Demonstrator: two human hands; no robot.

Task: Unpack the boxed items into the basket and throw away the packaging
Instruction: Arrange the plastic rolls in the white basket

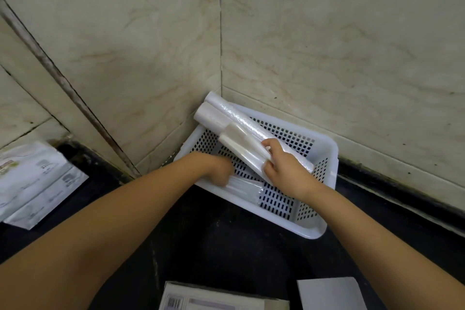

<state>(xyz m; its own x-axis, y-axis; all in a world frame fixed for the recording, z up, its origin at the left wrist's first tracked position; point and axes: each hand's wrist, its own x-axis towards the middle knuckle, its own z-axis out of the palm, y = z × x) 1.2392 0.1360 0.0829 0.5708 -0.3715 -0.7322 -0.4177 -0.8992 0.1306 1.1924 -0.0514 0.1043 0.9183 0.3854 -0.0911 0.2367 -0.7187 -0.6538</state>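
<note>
A white perforated plastic basket point(324, 153) sits in the corner of a dark countertop against tiled walls. Several white and clear plastic rolls point(226, 118) lean across it, their far ends sticking out over the back rim. My right hand point(281, 166) grips the near ends of these rolls. My left hand point(219, 168) reaches down inside the basket, its fingers curled on a flat bundle of clear plastic point(244, 187) on the basket floor. The left fingers are blurred and partly hidden.
Two white printed packages point(37, 181) lie at the left edge of the counter. A box with a barcode point(214, 299) and a plain white box point(329, 294) sit at the near edge. Tiled walls close off the back and the left side.
</note>
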